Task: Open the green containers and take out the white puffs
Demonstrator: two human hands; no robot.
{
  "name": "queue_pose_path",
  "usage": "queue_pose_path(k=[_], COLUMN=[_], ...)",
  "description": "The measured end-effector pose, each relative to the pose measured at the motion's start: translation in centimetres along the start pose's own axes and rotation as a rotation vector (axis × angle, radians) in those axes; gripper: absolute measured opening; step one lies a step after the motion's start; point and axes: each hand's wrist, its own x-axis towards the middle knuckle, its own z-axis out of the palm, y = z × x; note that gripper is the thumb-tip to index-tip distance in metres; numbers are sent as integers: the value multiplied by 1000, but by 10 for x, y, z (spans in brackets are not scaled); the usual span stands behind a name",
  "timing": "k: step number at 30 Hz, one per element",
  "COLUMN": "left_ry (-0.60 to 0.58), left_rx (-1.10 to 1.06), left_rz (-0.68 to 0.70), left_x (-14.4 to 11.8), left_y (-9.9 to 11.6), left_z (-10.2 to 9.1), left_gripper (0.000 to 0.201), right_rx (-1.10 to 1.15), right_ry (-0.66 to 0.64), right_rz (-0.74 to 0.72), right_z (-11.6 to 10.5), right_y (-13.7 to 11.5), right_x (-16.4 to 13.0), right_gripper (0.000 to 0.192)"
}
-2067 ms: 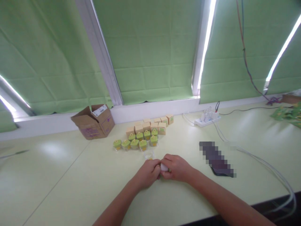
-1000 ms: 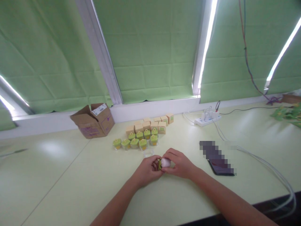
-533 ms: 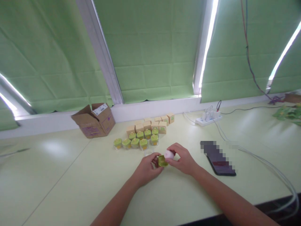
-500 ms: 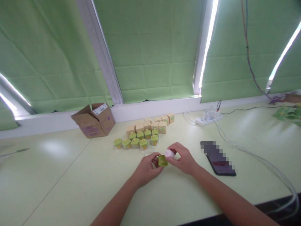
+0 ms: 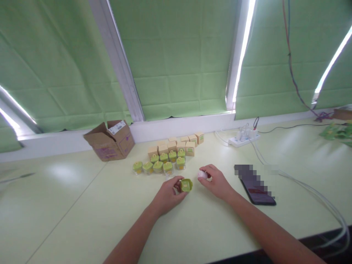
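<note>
My left hand (image 5: 168,196) grips a small square green cap (image 5: 186,185) by its left side, the hollow underside facing up toward me. To the right, my right hand (image 5: 217,184) pinches a pale pink, rounded, egg-like piece (image 5: 202,175) between thumb and fingers, apart from the cap. Beyond both hands stand several small transparent containers with green lids (image 5: 157,167) and loop tops, grouped in two uneven rows. What the fingers cover of the pink piece is hidden.
Behind the containers stand several small tan boxes (image 5: 190,149). An opened cardboard carton (image 5: 112,141) sits to the left, near the wall. On the right lie a phone (image 5: 254,187), partly pixelated, and a white power strip (image 5: 244,139) with cables.
My hands have moved apart. The pink piece went slightly right and up, away from the green cap, which shifted a little left and tilted more toward me.
</note>
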Motion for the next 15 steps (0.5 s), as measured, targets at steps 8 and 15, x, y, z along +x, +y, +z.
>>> queue_pose_path(k=[8, 15], left_ry=[-2, -15], left_rx=[0, 0], left_rz=[-30, 3], left_x=[1, 1], left_y=[-3, -8], left_z=[1, 3], left_gripper=[38, 39], right_rx=[-124, -160], right_ry=[-105, -168], right_rz=[41, 20], right_z=[5, 4], right_y=[11, 7], right_x=[-4, -5], right_gripper=[27, 34])
